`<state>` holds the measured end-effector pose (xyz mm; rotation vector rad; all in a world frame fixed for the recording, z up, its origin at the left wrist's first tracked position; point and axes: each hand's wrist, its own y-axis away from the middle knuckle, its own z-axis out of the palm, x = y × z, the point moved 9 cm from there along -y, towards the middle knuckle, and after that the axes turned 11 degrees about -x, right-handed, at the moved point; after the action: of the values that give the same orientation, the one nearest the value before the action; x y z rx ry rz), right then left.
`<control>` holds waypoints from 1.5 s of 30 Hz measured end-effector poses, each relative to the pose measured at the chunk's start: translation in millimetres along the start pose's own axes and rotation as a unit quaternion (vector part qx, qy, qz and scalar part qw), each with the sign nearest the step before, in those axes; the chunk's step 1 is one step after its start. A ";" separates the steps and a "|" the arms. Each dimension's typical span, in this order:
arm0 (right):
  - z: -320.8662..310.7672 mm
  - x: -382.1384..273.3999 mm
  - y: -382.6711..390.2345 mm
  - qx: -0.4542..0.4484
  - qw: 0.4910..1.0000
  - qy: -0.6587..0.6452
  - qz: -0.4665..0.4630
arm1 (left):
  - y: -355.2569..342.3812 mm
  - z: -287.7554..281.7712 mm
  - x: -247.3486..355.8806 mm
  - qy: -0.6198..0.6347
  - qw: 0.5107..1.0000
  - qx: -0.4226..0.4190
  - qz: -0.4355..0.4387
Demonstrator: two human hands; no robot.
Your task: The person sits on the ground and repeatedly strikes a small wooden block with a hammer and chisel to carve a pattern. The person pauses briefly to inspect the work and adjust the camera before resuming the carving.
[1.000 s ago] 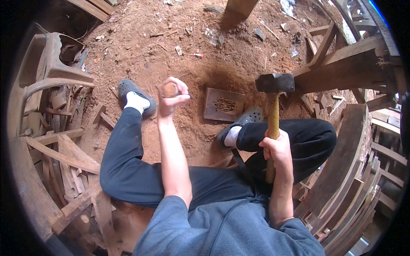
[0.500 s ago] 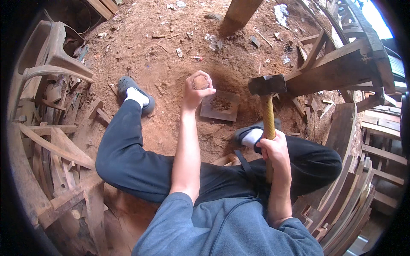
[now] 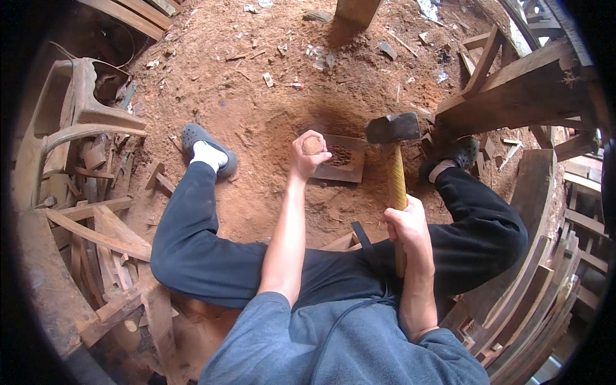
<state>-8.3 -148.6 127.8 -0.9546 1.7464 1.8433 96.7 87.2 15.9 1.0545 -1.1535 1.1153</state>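
My left hand (image 3: 308,156) is wrapped around a round wooden piece (image 3: 313,145), whose flat brown end faces up; its lower part is hidden by the fist. Just beyond and to the right of this hand, a flat square plate (image 3: 348,173) with a dark, rough middle lies on the ground. My right hand (image 3: 409,224) grips a hammer by its yellow handle (image 3: 397,183). The heavy dark hammer head (image 3: 393,128) is at the far end, right of the plate and apart from the wooden piece.
Reddish sawdust and wood scraps cover the ground (image 3: 256,115). A worn chair (image 3: 96,128) and curved wooden parts stand at the left. A wooden post (image 3: 357,11) rises at the far side. Heavy timber (image 3: 513,102) and stacked boards (image 3: 539,308) line the right. My shoes (image 3: 208,151) flank the plate.
My right foot has moved outward to the right, away from the plate. My left hand with the wooden piece is slightly nearer the plate and hammer. The view has shifted a little.
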 end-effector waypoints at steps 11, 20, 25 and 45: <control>-12.2 14.4 -12.9 0.006 0.999 -0.034 0.020 | -9.6 2.1 -5.0 0.052 0.998 0.003 0.020; -9.1 20.1 -10.3 0.008 0.999 -0.026 0.021 | -6.9 13.3 5.3 -0.003 1.000 -0.018 0.011; -6.6 21.1 -10.0 0.004 0.999 -0.033 0.022 | -6.5 11.7 1.5 -0.006 1.000 -0.015 -0.008; 36.4 -13.4 -26.2 0.018 0.951 0.308 -0.028 | -8.6 18.2 -10.0 -0.132 0.990 -0.037 0.019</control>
<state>12.5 -107.8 118.4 -1.6764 2.0506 1.5627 102.1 67.0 7.6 1.1509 -1.4188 0.9733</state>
